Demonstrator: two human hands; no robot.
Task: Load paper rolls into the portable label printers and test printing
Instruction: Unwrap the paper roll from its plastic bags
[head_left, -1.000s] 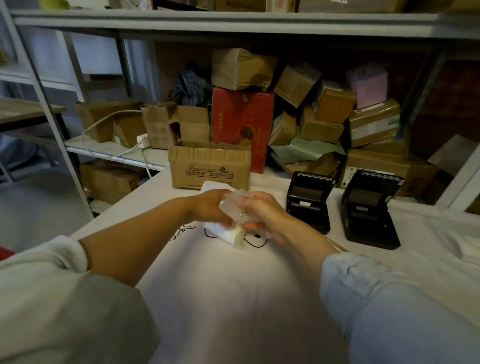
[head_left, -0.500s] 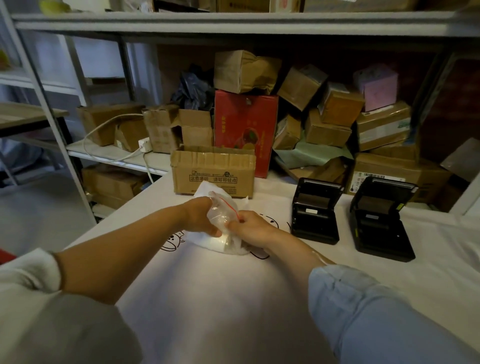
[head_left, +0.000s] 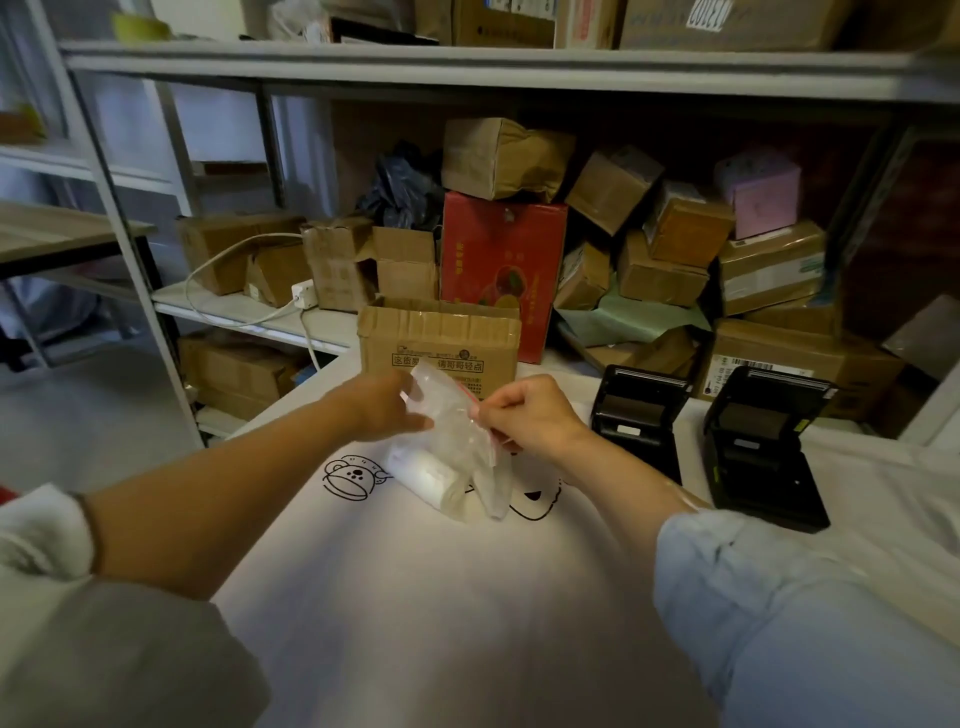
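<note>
Both hands now pinch clear bag (head_left: 457, 436) mouth, L hand (head_left: 382, 410) & R hand (head_left: 524, 415) pulling apart vs earlier. Paper roll (head_left: 428, 475) inside; printers (head_left: 636, 421) open, unloaded.

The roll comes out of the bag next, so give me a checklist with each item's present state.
1. Both hands on the clear zip bag: left hand and right hand each pinch its top edge. Ok.
2. Bag mouth open: cannot tell.
3. White paper roll inside the bag, low on the table: ok.
4. Near printer lid open: ok.
5. Far printer lid open: ok.
6. Printer bays free of paper: cannot tell.
</note>
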